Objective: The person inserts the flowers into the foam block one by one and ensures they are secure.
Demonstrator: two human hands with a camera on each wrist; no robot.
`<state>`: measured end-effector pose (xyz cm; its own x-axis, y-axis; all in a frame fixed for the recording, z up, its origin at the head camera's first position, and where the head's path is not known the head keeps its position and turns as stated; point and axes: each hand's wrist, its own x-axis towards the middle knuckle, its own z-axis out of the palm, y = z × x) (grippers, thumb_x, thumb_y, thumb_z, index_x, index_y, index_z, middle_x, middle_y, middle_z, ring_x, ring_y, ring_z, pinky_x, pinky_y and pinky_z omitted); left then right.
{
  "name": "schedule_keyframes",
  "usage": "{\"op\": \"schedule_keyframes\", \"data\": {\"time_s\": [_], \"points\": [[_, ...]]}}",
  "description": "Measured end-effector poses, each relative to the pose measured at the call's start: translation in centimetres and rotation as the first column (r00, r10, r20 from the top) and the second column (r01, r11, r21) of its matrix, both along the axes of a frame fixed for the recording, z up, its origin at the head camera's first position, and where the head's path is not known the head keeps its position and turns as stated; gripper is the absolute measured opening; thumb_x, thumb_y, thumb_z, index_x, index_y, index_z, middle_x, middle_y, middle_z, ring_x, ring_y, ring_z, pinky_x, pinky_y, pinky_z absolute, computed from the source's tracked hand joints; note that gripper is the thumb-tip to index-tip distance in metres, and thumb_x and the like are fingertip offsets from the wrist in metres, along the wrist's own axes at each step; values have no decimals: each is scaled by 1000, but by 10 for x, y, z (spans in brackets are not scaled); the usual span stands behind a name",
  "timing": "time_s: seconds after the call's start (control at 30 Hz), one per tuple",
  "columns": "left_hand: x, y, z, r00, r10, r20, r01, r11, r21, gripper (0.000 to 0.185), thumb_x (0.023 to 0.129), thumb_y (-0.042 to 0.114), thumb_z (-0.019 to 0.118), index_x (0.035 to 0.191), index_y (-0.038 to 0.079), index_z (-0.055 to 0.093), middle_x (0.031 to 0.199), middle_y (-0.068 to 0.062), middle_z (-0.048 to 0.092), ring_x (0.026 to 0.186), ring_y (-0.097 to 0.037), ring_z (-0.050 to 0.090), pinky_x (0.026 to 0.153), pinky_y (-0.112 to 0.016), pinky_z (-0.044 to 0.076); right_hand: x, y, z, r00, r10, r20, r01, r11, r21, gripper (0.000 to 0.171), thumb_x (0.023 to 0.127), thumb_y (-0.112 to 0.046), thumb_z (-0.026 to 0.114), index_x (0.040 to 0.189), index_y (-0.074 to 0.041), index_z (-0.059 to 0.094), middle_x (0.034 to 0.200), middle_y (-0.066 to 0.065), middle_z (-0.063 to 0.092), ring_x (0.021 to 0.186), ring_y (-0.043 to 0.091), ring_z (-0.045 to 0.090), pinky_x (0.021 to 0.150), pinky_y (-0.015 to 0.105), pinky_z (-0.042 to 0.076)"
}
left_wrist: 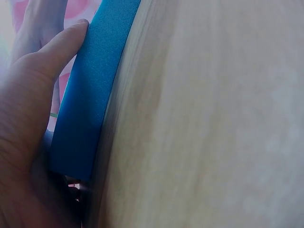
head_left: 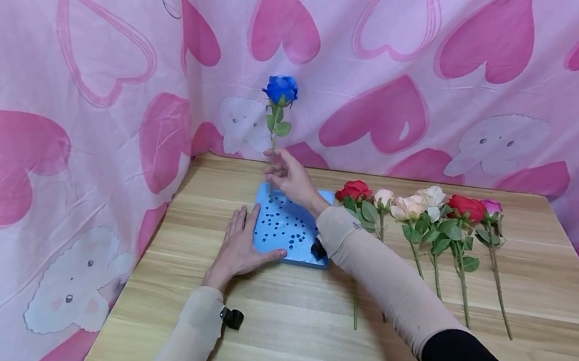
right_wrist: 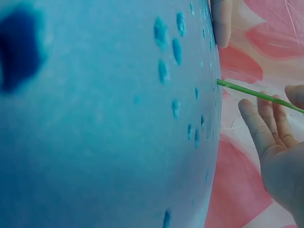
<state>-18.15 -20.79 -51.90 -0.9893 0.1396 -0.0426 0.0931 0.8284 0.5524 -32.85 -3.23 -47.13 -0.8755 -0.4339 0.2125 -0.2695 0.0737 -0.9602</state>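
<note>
Two hands of mine are at the blue foam block (head_left: 287, 229) near the far left of the counter (head_left: 296, 324). From the head view, my left hand (head_left: 238, 248) lies flat with straight fingers, palm on the counter against the block's left edge, thumb along its near edge. My right hand (head_left: 293, 179) is over the block's far end, fingers pinching the thin green stem of the blue rose (head_left: 281, 89), which stands upright with its foot at the block's far left corner. To the right, just beside the block, a row of roses (head_left: 423, 212) lies on the counter, heads toward the heart-patterned cloth (head_left: 417, 68).

At the left wrist, my thumb (left_wrist: 57, 52) presses the block's side (left_wrist: 90, 104), which sits on the wood.

At the right wrist, the stem (right_wrist: 256, 94) enters the hole-dotted block (right_wrist: 109, 123) at its edge; my fingers (right_wrist: 263, 126) sit around the stem, a short way up from the foam.
</note>
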Motion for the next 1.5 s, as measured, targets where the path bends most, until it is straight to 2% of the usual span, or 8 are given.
{"op": "schedule_keyframes", "data": {"time_s": [0.13,0.23,0.4,0.57,0.8,0.93,1.13,1.5], "points": [[-1,3,1,1000,-4,8,4,1000,1,130,72,90,65,169,26,5,173,-20,2,160,-37,-2,129,-58,4,0,3,2,1000,-3,9,3,999,48,58,101,-6,68,147,-37,50,116,2,69,104,23,69,86,38,63],[-1,4,1,1000,-9,14,9,1000,-5,131,72,90,66,169,26,4,173,-19,1,160,-37,-3,129,-58,4,0,7,3,999,-26,22,24,996,82,62,99,-12,72,150,-36,46,121,-1,69,106,19,69,87,36,63],[-1,6,2,1000,-8,30,8,1000,-7,131,72,89,66,169,28,3,174,-18,-1,160,-36,-4,128,-59,4,0,13,7,998,-58,13,56,991,123,71,95,-23,78,155,-34,41,126,-4,67,106,18,68,89,41,61],[0,7,2,1000,-14,21,14,1000,-3,132,71,91,64,169,27,4,174,-19,0,160,-38,-3,128,-61,4,1,19,9,998,-60,12,58,991,120,74,93,-27,81,153,-40,40,126,-3,67,110,22,68,92,46,60],[0,8,2,1000,-5,23,5,1000,-2,132,70,92,64,169,27,5,174,-18,1,160,-37,-3,128,-61,6,4,28,15,997,-64,50,58,992,116,85,90,-35,84,158,-40,33,140,7,63,115,23,67,94,47,60],[0,7,1,1000,0,26,0,1000,-5,133,70,94,62,169,27,4,174,-18,0,160,-37,-3,128,-61,7,5,35,17,997,-56,62,49,992,118,86,91,-34,82,159,-42,30,145,9,59,116,22,67,97,48,58],[0,5,1,1000,5,24,-5,1000,-12,134,69,94,62,169,26,5,174,-19,0,160,-37,-3,128,-60,6,6,45,24,998,-38,60,34,997,68,84,93,-24,81,160,-37,32,144,17,59,114,27,69,98,48,58],[2,2,4,1000,-14,1,14,1000,-15,135,70,91,67,169,22,5,173,-23,2,159,-42,0,127,-62,6,8,76,41,997,-72,24,71,997,29,82,91,-27,83,159,-31,35,142,9,60,116,31,67,93,44,61]]}}
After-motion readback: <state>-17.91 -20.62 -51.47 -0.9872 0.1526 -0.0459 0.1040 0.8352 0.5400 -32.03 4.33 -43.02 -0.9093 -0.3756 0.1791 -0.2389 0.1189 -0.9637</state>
